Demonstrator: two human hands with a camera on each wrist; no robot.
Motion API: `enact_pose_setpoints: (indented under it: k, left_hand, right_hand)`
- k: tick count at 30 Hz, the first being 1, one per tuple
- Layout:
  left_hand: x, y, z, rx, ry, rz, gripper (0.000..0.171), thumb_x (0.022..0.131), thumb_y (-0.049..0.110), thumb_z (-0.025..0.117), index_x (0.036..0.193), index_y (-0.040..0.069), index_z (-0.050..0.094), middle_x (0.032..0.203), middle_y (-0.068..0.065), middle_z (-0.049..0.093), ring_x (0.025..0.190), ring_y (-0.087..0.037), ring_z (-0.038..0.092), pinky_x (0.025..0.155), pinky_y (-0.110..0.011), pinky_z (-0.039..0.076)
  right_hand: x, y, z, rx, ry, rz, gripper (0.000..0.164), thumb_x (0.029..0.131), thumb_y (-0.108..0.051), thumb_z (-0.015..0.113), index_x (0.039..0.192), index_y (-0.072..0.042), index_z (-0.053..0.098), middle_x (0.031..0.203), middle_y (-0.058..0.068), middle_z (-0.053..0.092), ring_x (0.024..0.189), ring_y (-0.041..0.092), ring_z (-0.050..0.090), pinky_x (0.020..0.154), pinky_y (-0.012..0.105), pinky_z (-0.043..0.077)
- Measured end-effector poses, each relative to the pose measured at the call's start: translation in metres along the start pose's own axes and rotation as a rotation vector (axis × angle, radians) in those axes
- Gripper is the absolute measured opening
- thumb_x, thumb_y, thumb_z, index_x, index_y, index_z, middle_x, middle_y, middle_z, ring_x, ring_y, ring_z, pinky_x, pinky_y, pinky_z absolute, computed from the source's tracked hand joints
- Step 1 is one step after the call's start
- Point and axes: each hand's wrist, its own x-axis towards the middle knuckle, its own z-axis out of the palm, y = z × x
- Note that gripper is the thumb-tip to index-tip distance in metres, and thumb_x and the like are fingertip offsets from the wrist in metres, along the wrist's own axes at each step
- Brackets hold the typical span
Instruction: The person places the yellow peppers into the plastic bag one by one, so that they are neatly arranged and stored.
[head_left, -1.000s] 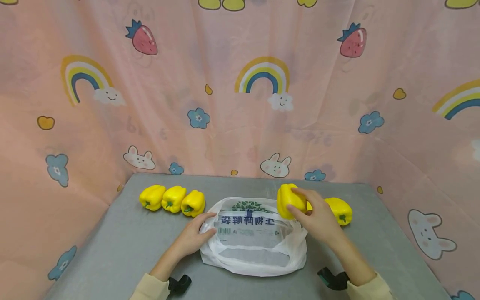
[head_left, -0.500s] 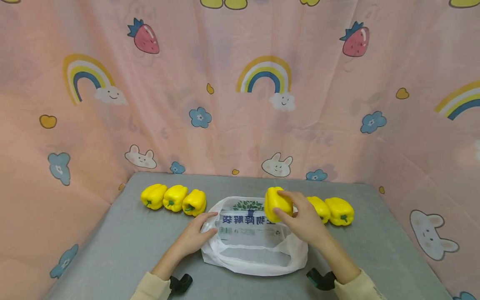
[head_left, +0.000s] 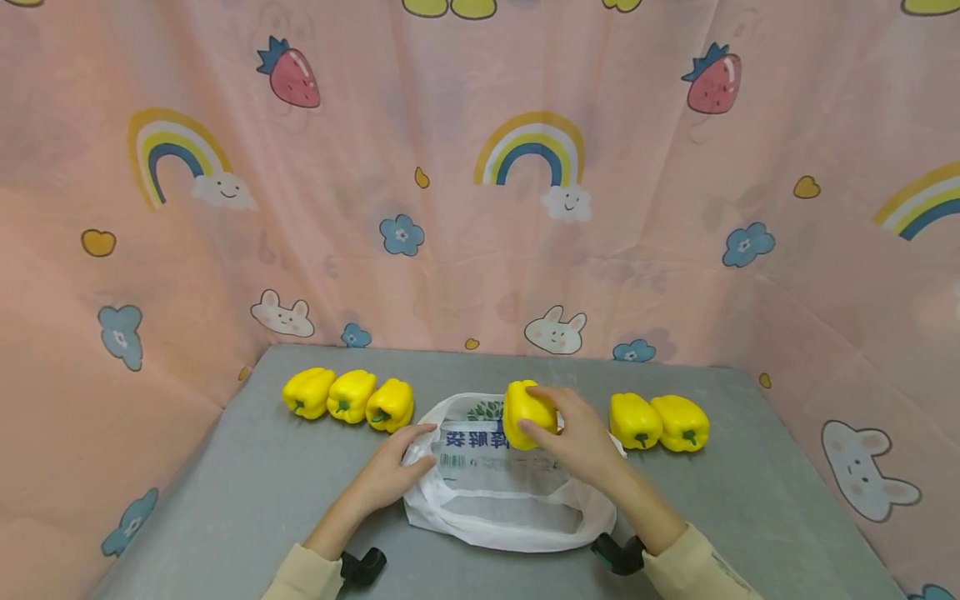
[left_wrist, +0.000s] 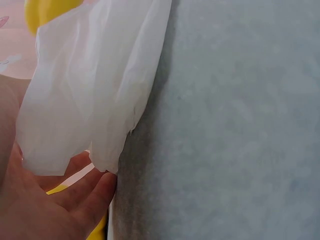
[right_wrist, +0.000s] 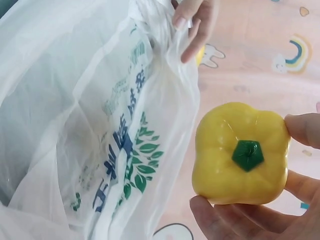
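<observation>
My right hand (head_left: 588,446) holds a yellow bell pepper (head_left: 525,415) between thumb and fingers, above the far side of the white plastic bag (head_left: 513,533). In the right wrist view the pepper's green stem (right_wrist: 248,155) faces the camera, beside the bag's printed side. At the bag's left rim, my left hand (head_left: 386,469) grips the plastic, thumb and fingers around the edge. The bag's mouth gapes, with a green tree and blue lettering on its far wall. In the left wrist view white plastic (left_wrist: 95,85) hangs across the hand, hiding part of its fingers.
A row of yellow peppers stands at the back left, the middle pepper (head_left: 351,396) touching its neighbours. Two more, including the outer pepper (head_left: 680,423), lie right of the bag. The grey table (head_left: 247,500) meets a pink patterned curtain (head_left: 450,283) behind.
My right hand has carried the pepper leftward and slightly down over the bag, uncovering the two peppers on the right. My left hand stays at the bag's rim.
</observation>
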Motion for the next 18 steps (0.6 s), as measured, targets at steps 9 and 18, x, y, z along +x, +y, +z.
enact_pose_setpoints:
  k: [9,18]
  left_hand:
    - [0.0,0.002,-0.001,-0.006,-0.006,-0.015,0.049,0.098,0.023,0.068,0.145,0.018,0.055,0.15,-0.012,0.05,0.14,-0.035,0.044,0.115,-0.061,0.031]
    - [-0.001,0.003,0.0,-0.001,0.0,-0.019,0.049,0.098,0.023,0.068,0.145,0.019,0.056,0.15,-0.012,0.05,0.141,-0.035,0.043,0.115,-0.061,0.031]
  right_hand:
    - [0.008,-0.006,0.016,0.017,-0.038,0.024,0.058,0.093,-0.04,0.072,0.143,-0.015,0.058,0.139,0.01,0.056,0.12,0.03,0.057,0.098,0.05,0.053]
    - [0.018,-0.007,0.033,0.037,-0.045,0.027,0.054,0.093,-0.038,0.072,0.14,-0.013,0.06,0.138,0.008,0.059,0.119,0.029,0.058,0.098,0.049,0.053]
